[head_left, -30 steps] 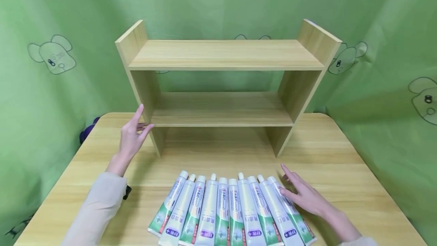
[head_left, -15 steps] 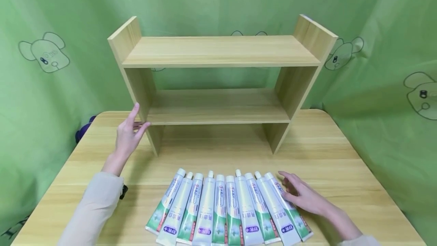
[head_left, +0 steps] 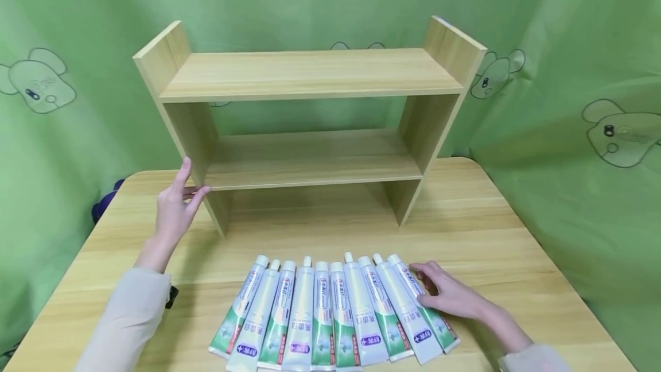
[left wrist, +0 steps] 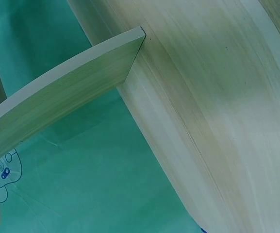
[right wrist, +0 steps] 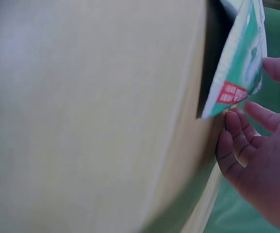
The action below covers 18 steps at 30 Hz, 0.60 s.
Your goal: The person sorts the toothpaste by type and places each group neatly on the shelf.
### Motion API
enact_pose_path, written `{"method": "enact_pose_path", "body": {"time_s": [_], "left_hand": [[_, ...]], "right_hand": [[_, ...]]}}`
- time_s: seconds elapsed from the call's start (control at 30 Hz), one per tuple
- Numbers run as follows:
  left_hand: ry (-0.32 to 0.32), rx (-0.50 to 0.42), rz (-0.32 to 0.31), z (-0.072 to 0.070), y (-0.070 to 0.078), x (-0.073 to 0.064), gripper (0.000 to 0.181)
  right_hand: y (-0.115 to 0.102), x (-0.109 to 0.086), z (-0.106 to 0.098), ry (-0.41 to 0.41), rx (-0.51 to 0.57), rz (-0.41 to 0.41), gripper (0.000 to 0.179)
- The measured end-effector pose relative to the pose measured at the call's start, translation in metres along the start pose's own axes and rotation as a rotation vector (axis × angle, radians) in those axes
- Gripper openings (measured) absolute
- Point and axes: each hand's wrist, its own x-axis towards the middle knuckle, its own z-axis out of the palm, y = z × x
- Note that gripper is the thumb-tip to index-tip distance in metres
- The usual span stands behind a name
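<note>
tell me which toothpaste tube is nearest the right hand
The rightmost tube of the ten, green at its bottom end: the right hand is at its edge, while the other nine tubes lie farther left.

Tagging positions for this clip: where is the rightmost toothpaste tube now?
In the head view, the rightmost tube lies on the table, low, right of centre, beside a purple-labelled tube, with the right hand at its outer edge.

The right grip [head_left: 450, 295] has moved in to the rightmost toothpaste tube [head_left: 411, 279], more curled than a second ago.
</note>
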Motion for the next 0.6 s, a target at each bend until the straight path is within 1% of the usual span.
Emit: {"method": "enact_pose_path", "body": {"time_s": [0.23,0.5,0.6], "left_hand": [[0.004,-0.010,-0.013,-0.0014,0.0014,-0.0008,0.071],[0.015,-0.022,-0.013,-0.0004,0.0024,-0.0013,0.067],[0.018,-0.025,-0.010,0.0002,0.0032,-0.0005,0.070]], "right_hand": [[0.0025,-0.0005,0.0033,-0.006,-0.030,-0.015,0.063],[0.0020,-0.0017,0.0050,-0.030,0.014,-0.001,0.062],[0.0015,-0.0023,0.0051,-0.046,0.035,0.006,0.063]]}}
